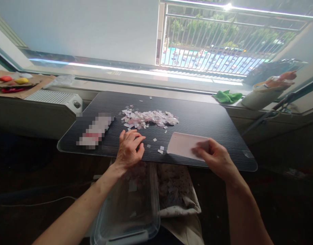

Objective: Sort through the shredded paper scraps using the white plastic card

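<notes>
My right hand (219, 158) grips a pale, thin rectangular card (183, 144) by its right end, thumb on top; the card is held low over the black table (202, 117). My left hand (130, 146) is over the table's front edge, fingers slightly curled and apart, with nothing visible in it. Just beyond the left hand lies a heap of small whitish and pinkish flat pieces (151, 118). A few loose square pieces (160, 150) are scattered between the left hand and the card.
A clear plastic bin (157, 217) with some pieces inside is below the table edge, beside a pale cloth or bag (196, 200) holding dark bits. A blurred-out object (95, 132) lies at the table's left. A green cloth (227, 97) sits by the window, near a white container (258, 97).
</notes>
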Demonstrator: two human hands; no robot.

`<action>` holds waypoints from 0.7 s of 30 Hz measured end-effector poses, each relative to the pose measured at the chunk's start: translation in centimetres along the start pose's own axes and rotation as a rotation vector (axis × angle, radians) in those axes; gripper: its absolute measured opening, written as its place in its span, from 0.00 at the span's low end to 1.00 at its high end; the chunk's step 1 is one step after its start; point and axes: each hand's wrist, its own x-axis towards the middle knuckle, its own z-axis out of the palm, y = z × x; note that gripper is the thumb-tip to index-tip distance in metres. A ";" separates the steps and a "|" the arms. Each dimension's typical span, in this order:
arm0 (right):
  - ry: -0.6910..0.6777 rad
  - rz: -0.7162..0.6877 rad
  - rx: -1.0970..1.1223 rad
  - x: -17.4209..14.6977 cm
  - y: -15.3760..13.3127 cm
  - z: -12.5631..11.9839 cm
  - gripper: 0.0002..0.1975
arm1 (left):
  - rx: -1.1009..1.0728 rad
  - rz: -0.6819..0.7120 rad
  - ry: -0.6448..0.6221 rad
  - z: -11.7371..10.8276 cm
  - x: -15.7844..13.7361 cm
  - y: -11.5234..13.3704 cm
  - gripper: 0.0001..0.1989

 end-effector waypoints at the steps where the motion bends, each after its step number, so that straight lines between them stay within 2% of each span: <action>1: 0.013 0.021 0.031 0.2 0.2 -0.4 0.13 | -0.008 -0.009 0.016 0.2 -0.1 -0.1 0.12; 4: 0.085 0.076 0.140 1.1 0.9 -0.8 0.16 | -0.021 -0.033 0.038 0.5 -0.2 -0.3 0.12; 6: 0.073 0.114 0.197 2.1 1.3 -0.5 0.18 | -0.027 -0.033 0.037 0.5 -0.3 -0.3 0.12; 11: -0.088 0.191 0.225 2.8 1.9 0.3 0.15 | -0.037 -0.018 0.046 0.4 -0.3 -0.4 0.12; 17: -0.203 0.217 0.242 0.9 1.2 -1.1 0.14 | -0.032 -0.026 0.020 0.3 -0.2 -0.2 0.12; 19: -0.153 0.172 0.223 1.3 1.0 -1.3 0.14 | -0.022 -0.026 0.018 0.3 -0.2 -0.2 0.12; 21: -0.027 0.102 0.218 2.4 1.1 -0.9 0.14 | -0.020 -0.024 0.016 0.3 -0.2 -0.2 0.12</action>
